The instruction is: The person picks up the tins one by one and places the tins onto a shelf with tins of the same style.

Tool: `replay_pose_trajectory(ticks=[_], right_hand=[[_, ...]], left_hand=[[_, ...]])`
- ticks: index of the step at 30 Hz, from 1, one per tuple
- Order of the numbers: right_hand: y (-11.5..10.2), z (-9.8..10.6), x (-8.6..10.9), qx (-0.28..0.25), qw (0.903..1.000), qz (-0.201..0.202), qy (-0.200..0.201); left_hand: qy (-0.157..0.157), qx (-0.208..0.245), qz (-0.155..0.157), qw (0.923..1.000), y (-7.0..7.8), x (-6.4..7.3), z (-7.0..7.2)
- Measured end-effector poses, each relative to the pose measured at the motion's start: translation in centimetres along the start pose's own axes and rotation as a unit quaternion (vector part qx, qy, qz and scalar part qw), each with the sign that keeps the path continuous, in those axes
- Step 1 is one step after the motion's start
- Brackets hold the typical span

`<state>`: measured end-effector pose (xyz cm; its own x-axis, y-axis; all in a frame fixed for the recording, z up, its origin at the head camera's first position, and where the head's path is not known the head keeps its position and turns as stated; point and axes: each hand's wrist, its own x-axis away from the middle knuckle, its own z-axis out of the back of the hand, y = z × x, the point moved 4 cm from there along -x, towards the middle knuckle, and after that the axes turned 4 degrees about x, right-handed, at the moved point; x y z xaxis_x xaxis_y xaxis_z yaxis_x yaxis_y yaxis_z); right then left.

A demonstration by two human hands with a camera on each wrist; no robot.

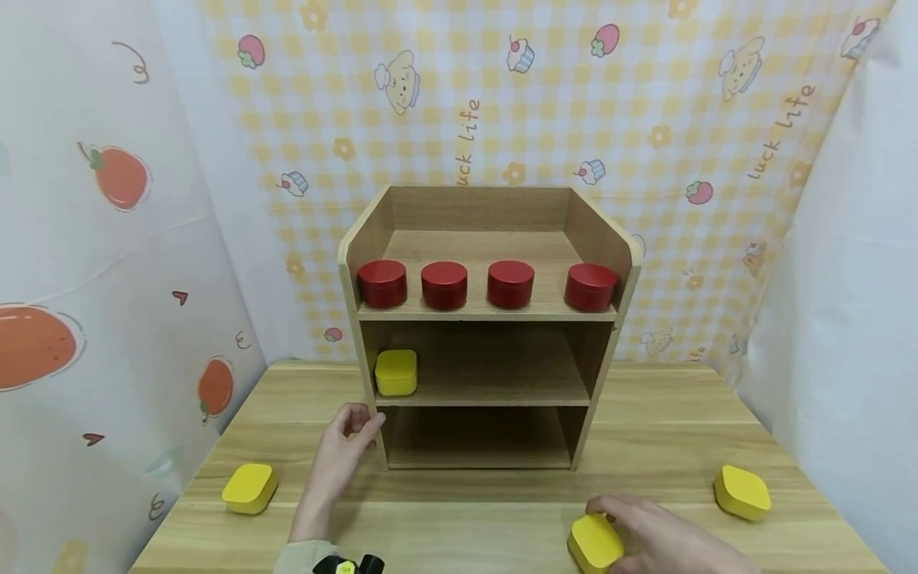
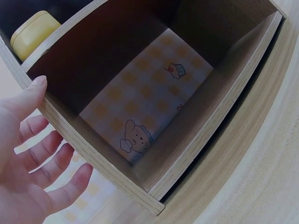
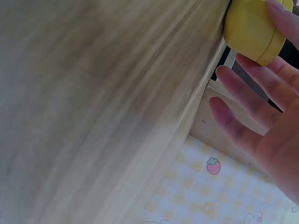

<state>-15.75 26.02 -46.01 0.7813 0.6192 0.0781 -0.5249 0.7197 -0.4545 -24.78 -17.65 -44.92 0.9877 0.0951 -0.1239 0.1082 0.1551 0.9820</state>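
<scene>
My right hand (image 1: 656,536) pinches a yellow rounded-square box (image 1: 597,544) between thumb and fingers, near the front of the table. In the right wrist view, the thumb lies over this yellow box (image 3: 250,32) while the lower fingers stay loose. At the wooden shelf (image 1: 466,404), my left hand (image 1: 337,454) is beside the left side panel. The left wrist view has its thumb (image 2: 35,93) at the panel's front edge and its relaxed fingers along the outside. Another yellow box (image 1: 396,373) sits at the left end of the middle tier.
Several round red tins (image 1: 445,285) stand in a row on the top tier. One yellow box (image 1: 249,488) lies on the table at left, another yellow box (image 1: 742,493) at right. Behind the shelf hangs a checked cloth (image 1: 459,96).
</scene>
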Motion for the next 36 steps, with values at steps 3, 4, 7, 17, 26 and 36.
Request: replay_pose_trajectory(ticks=[3,4,7,17,26,36], right_hand=[[-0.3,0.0,-0.3,0.007,0.9999,-0.006,0.013],[-0.4,0.0,-0.4,0.01,0.9997,-0.007,0.019],[-0.9,0.2,-0.7,0.015,0.9991,-0.007,0.039],[-3.5,2.6,-1.7,0.069,0.9734,0.115,0.186],[-6.0,4.3,-2.9,0.097,0.9602,0.115,0.235],[-9.5,6.4,-5.8,0.047,0.963,0.13,0.231]], left_hand=[[0.0,0.0,-0.003,1.0,0.1,0.0,0.0],[0.0,0.0,-0.005,1.0,0.1,0.0,0.0],[0.0,0.001,-0.007,1.0,0.1,0.1,0.0],[-0.001,0.005,0.002,1.0,0.0,0.1,0.0],[-0.004,0.006,-0.003,1.0,0.3,-0.1,0.1],[-0.003,0.006,-0.004,1.0,0.2,0.0,0.1]])
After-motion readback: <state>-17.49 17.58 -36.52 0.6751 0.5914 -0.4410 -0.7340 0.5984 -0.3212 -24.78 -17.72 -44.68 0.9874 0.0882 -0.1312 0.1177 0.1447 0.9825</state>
